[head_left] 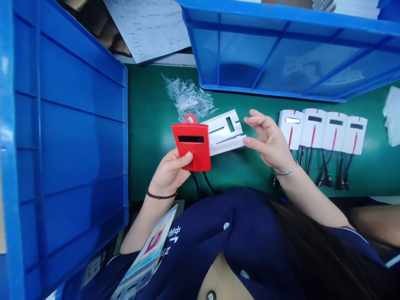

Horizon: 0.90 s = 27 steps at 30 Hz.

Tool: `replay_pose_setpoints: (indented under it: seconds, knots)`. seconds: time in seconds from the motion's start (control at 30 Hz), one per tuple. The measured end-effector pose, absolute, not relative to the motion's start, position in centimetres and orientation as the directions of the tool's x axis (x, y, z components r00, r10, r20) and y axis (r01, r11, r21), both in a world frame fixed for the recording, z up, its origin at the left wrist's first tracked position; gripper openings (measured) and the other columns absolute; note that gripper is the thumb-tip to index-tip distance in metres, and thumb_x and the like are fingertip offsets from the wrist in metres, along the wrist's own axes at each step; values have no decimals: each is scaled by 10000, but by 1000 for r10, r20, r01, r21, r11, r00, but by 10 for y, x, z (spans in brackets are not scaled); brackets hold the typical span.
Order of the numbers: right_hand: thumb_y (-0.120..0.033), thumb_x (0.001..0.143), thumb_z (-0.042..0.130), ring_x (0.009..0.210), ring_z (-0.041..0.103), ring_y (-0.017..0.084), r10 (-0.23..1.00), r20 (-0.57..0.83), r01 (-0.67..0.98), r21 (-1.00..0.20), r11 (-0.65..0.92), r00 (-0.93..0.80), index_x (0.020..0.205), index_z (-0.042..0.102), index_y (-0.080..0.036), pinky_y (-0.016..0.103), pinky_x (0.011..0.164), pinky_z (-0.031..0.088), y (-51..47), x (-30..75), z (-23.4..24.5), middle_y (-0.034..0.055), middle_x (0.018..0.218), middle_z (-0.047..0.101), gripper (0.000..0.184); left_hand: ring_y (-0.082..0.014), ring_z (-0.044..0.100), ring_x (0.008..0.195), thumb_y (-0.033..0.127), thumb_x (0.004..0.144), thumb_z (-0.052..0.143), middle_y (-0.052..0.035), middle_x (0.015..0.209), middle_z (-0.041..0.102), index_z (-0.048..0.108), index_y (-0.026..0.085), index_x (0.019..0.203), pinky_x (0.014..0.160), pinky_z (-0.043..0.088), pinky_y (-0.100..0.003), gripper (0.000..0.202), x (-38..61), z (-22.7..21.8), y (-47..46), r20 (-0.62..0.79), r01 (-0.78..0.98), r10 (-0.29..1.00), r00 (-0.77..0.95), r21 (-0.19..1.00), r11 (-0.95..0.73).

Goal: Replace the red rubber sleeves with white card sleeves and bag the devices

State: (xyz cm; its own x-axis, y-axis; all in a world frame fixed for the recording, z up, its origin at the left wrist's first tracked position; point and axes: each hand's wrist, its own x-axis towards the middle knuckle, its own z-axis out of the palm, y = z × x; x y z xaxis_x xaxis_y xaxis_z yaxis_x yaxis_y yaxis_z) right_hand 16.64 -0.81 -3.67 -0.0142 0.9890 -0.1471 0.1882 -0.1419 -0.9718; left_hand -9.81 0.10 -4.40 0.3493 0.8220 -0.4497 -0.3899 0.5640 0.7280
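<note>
Left hand (168,173): closed round the lower near corner of the red housing (191,146), thumb pressed flat on its face and fingers behind it. The housing is held up over the green mat (150,125), just left of centre, slot facing the camera. Two black cables (203,185) hang from its near edge.

Right hand (268,139): fingers loosely spread and curved, holding nothing. The thumb tip sits at the right edge of the white plate (225,131) and seems to touch it. The plate pokes out from behind the housing's right side. Whether it lies on the mat or is joined to the housing cannot be told.

Progress, judged from the layout:
- Four white units (321,133) lie in a tidy row on the right, touching side by side, cables trailing toward the near side. They look set aside.
- The red housing and white plate are the pair in hand.
- A bag of small clear parts (189,98) lies just beyond them.

Edges and room:
- A tall blue crate (62,146) walls off the whole left side, close to the left wrist.
- A second blue crate (281,54) overhangs the far side.
- A printed sheet (150,27) lies far left, between the two crates.
- A white cloth (393,121) sits at the right edge.
- Open mat remains between the hands and the white row, and on the near side before the person's body.
</note>
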Motion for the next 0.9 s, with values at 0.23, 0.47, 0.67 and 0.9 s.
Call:
replay_pose_setpoints:
  seconds: [0.23,0.47,0.67,0.9]
  knots:
    - [-628,621,811,1415,370,355,913,48,84,-992,90,-405,1236,532,-270,435,974,540,21,169,-10,59,1533,360,764,-393,538,1285,303,656,853,-146,1170,712,737,148,1032,1065,482,-508,423,-88,-36,12,-413,-359,701,582,642,677]
    - [-619,844,630,1320,497,247,932,-95,-45,-992,-118,-348,1245,442,-245,401,996,523,6,125,-31,96,1353,523,580,-249,619,1206,409,860,681,-59,1173,714,691,212,1063,984,543,-357,283,-63,-38,14,-325,-607,936,138,718,339]
    - [-542,980,435,572,558,91,824,-376,15,-913,-409,-424,1069,469,-216,217,511,498,-48,90,-50,-41,725,563,339,-224,576,1260,453,813,738,-26,1298,647,565,318,1280,955,530,-295,516,-54,-40,12,-197,-573,974,-112,814,98]
    - [-532,961,479,464,450,63,889,-352,-160,-899,-408,-293,928,463,-222,176,414,418,-42,83,-48,-88,623,473,312,-353,404,1406,628,829,614,-117,1312,632,615,209,1229,1056,472,-506,579,-47,-50,16,-328,-734,938,111,610,300]
